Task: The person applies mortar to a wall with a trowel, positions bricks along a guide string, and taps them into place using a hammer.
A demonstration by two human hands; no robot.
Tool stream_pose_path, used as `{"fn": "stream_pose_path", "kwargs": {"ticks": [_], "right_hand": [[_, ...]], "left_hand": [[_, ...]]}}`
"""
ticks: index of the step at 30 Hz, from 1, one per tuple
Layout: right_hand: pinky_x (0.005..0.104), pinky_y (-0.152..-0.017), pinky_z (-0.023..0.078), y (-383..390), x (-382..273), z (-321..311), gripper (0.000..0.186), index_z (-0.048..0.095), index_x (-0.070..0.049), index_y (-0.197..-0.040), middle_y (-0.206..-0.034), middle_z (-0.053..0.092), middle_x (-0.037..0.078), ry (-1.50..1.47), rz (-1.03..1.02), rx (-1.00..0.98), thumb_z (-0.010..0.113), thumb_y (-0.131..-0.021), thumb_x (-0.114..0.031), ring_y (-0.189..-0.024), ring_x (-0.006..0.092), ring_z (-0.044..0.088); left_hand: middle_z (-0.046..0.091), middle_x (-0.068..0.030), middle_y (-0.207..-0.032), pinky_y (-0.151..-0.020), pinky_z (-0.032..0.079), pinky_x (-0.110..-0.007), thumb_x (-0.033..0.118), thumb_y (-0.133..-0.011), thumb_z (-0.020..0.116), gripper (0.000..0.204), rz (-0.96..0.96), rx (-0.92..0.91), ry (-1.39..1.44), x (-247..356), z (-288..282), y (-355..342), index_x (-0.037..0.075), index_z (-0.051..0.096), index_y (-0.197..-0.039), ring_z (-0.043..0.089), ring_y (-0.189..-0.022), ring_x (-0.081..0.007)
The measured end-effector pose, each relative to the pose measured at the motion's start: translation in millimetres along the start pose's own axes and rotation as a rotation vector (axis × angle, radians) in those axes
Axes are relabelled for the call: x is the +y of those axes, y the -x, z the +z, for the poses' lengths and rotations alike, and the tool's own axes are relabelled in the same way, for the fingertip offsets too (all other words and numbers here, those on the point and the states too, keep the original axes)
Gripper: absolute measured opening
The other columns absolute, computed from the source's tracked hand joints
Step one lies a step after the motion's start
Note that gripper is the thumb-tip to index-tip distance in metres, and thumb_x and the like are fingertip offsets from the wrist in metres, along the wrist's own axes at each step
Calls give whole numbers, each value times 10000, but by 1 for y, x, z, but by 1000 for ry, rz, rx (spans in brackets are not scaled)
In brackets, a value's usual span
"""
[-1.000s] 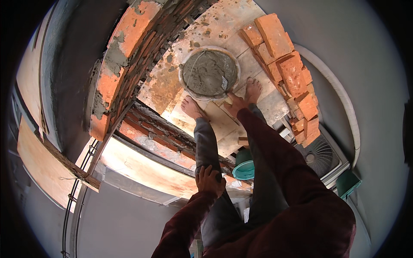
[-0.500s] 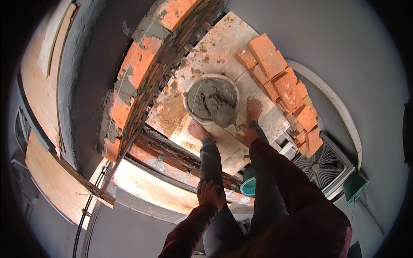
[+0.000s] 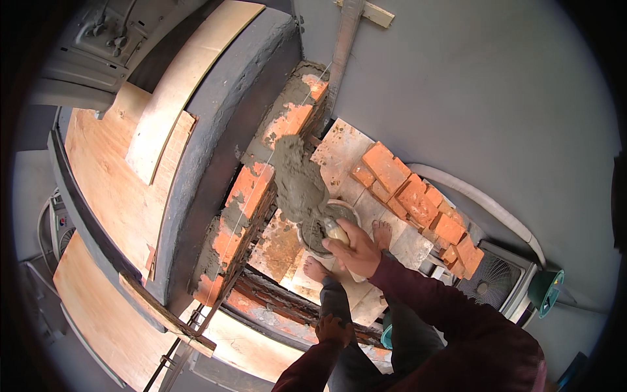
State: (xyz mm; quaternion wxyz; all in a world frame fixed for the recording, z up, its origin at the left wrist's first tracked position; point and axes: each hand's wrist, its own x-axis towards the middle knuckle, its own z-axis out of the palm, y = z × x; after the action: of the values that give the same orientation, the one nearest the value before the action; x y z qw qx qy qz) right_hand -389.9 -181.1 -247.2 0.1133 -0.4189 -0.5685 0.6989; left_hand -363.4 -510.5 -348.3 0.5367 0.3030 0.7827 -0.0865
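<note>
Wrapped round the handle of a trowel (image 3: 337, 231), my right hand (image 3: 358, 249) holds it raised over the bucket. A heap of wet grey mortar (image 3: 299, 179) covers the trowel's blade and hides it. Its far end overlaps the brick wall (image 3: 248, 186) in view; I cannot tell whether it touches. Below is the round mortar bucket (image 3: 358, 219), partly hidden by the trowel and hand. My left hand (image 3: 333, 330) rests on my left knee, fingers lying over it with nothing in them. A thin string (image 3: 266, 164) runs along the wall's top.
A stack of loose bricks (image 3: 418, 202) stands on the right of the stained board platform (image 3: 346, 140), beside an outdoor fan unit (image 3: 491, 277). My bare feet straddle the bucket. Left of the wall runs a grey concrete ledge (image 3: 225, 98); plywood sheets (image 3: 104, 170) lie beyond.
My right hand has lifted the trowel from the bucket with a load of mortar, toward the wall. The view has swung left. My left hand stays on the knee.
</note>
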Motion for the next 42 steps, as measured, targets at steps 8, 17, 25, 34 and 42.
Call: {"fn": "stream_pose_path", "kwargs": {"ticks": [8, 17, 25, 34, 42], "right_hand": [[262, -402, 418, -251, -52, -35, 359, 489, -71, -1025, -667, 495, 12, -1172, 215, -168, 470, -1013, -429, -481, 95, 472], [262, -385, 403, -107, -33, -11, 327, 491, -77, -1039, -627, 477, 21, -692, 152, -112, 427, -1050, -398, -406, 122, 450], [468, -763, 540, 26, 132, -90, 493, 442, -26, -1280, -958, 657, 270, 1082, 232, -171, 651, -871, -206, -870, 400, 687], [473, -843, 542, -29, 293, -95, 500, 464, -41, -1308, -1194, 601, 226, 1549, 165, -335, 619, -834, -81, -1025, 378, 669], [415, -1019, 478, -66, 339, -47, 544, 580, 5, -1307, -1234, 631, 257, 1008, 454, -427, 660, -816, -217, -1161, 369, 618]], "left_hand": [[459, -124, -1485, -1174, 259, -479, 538, -795, 636, 536, 42, -5, 61, -11, 25, 2, 158, 694, -1169, 344, -1427, -314], [451, -158, -1483, -1171, 264, -494, 506, -825, 632, 526, 61, -12, 83, -23, 27, 10, 118, 680, -1177, 350, -1416, -361], [455, -159, -1479, -1180, 240, -519, 443, -801, 687, 511, 55, 17, 106, -19, 26, 13, 110, 660, -1187, 318, -1438, -375], [448, -146, -1487, -1193, 211, -512, 408, -802, 685, 447, 23, -38, 158, -16, 41, 12, 134, 666, -1154, 301, -1448, -377], [446, -163, -1484, -1203, 211, -492, 386, -797, 709, 424, 31, -42, 172, -15, 53, 10, 133, 667, -1134, 299, -1445, -389]]}}
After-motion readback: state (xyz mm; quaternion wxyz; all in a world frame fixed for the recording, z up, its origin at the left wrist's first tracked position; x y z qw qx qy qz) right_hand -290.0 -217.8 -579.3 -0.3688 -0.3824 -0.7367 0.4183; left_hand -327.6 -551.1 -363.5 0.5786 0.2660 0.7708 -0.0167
